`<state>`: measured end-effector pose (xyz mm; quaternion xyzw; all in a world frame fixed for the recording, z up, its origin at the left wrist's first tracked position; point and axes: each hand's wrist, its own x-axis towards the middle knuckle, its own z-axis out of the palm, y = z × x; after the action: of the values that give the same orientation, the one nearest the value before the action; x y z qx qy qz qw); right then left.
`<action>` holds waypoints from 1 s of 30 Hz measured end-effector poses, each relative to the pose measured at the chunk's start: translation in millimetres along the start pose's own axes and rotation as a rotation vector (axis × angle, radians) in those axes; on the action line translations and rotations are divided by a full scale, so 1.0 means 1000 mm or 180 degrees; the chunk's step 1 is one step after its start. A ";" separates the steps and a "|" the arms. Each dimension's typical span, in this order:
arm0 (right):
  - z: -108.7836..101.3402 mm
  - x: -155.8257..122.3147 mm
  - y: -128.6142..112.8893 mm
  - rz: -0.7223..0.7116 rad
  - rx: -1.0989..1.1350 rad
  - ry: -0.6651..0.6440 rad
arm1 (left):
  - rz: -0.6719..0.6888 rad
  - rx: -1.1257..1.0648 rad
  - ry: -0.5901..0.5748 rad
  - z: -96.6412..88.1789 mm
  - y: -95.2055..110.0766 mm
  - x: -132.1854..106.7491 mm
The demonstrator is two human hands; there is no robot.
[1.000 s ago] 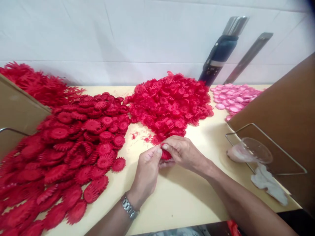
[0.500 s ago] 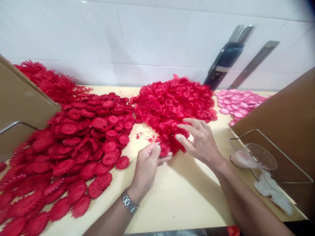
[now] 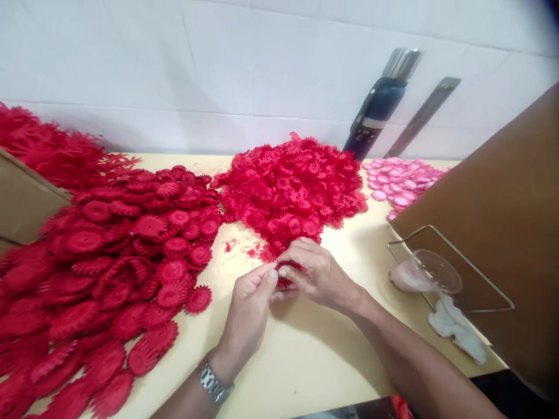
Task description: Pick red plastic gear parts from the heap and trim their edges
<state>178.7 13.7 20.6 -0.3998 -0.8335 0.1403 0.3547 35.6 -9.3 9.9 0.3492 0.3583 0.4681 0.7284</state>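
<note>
Between my two hands is a red flower-shaped disc (image 3: 287,281) with a notched edge, mostly covered by the fingers. My left hand (image 3: 255,294), with a metal watch at the wrist, pinches its left side, thumb on top. From the right, my right hand (image 3: 317,270) closes its thumb and fingers on the same piece. Just beyond the hands rises a heap of bright red frilled petal pieces (image 3: 292,186). On the left spreads a large pile of darker red notched discs (image 3: 131,262); a single disc (image 3: 198,299) lies at its edge.
Long red petal strips (image 3: 52,148) lie at the back left beside a cardboard piece (image 3: 26,198). A dark bottle (image 3: 375,116) and a metal strip (image 3: 421,119) lean on the wall. Pink discs (image 3: 402,177), a brown board (image 3: 489,221), a plastic cup (image 3: 430,273) and white tissue (image 3: 456,329) are at right.
My right hand has come down from the bright red heap to the disc in my left hand, and its fingers have closed on it. The view has shifted slightly to the right.
</note>
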 end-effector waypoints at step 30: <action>0.006 -0.004 -0.008 0.0375 0.0170 0.0518 | 0.0219 0.0547 0.0042 -0.005 -0.005 0.002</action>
<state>171.1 6.2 18.6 -0.4485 -0.7730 0.1502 0.4228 33.6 -8.4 3.1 0.4195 0.3897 0.4627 0.6768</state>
